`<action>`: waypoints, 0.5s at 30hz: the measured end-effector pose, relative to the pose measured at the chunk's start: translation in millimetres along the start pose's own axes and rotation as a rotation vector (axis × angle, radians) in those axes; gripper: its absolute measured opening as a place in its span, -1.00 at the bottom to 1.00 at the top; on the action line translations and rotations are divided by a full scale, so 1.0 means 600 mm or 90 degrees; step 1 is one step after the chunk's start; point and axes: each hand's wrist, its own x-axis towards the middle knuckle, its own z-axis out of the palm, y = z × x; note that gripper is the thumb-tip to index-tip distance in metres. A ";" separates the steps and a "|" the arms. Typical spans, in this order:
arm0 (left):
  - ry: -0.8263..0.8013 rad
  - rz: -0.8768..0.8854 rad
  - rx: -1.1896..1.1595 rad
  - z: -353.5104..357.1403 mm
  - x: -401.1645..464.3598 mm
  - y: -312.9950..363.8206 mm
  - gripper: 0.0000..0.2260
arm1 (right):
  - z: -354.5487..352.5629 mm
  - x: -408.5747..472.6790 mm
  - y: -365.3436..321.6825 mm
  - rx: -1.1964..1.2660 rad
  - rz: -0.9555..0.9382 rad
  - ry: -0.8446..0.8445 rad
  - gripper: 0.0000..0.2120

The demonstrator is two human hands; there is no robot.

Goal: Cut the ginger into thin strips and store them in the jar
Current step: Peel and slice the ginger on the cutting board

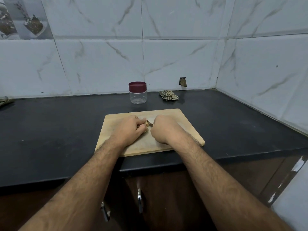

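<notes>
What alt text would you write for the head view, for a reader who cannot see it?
On a wooden cutting board, the left hand holds ginger while the right hand cuts it with a knife. A lidded jar stands behind.

head view, forward-down, near counter (50, 130)

left hand (133, 126) pins ginger (147, 125) | right hand (162, 129) apparently grips knife (150, 122)

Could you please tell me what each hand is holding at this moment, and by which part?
The left hand pinches the ginger by its left end on the cutting board. The right hand grips the knife; its handle is hidden inside the fist.
</notes>
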 end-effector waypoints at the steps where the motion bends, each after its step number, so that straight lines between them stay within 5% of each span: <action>1: -0.001 -0.002 -0.001 0.000 0.000 0.000 -0.71 | -0.002 0.001 0.002 -0.008 -0.002 -0.002 -0.89; 15: -0.002 -0.009 0.014 -0.002 -0.003 0.002 -0.71 | 0.040 -0.011 0.026 0.035 0.030 0.028 -0.76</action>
